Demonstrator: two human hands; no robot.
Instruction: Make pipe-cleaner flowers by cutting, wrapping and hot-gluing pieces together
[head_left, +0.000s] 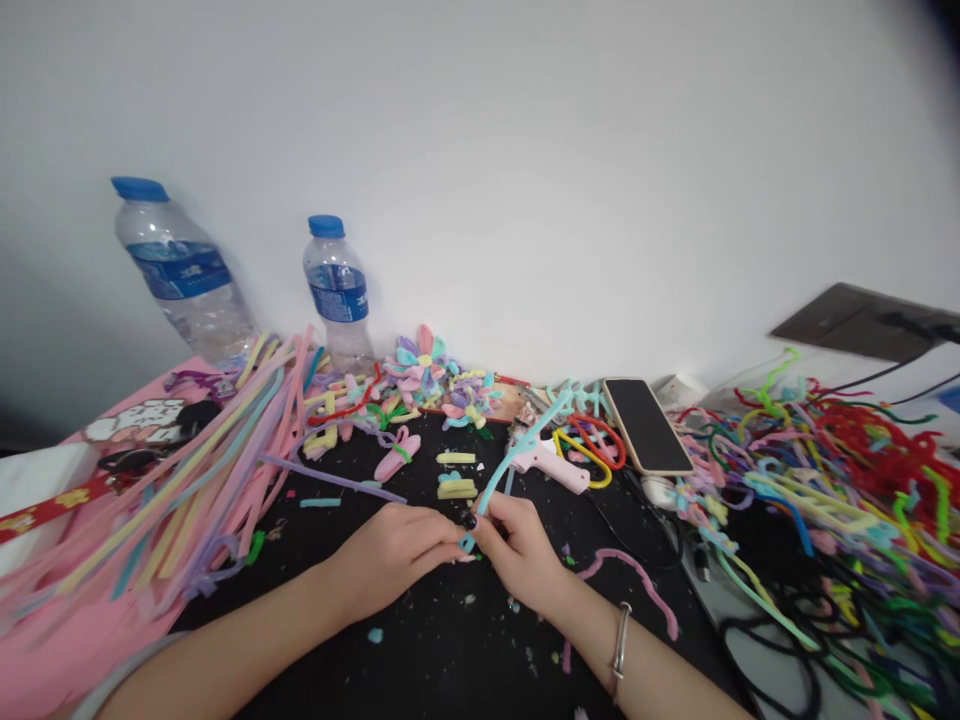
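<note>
While the left hand (409, 550) and right hand (517, 545) are meeting over the black surface (420, 665), both are pinching the lower end of a light-blue pipe cleaner (504, 468). Shaping is apparently just starting: short yellow pieces (456, 489) are already lying folded beyond, but this long strand is extending mostly unbent, its axis slanting away rightward, its free tip pointing toward the wall (525, 200).
</note>
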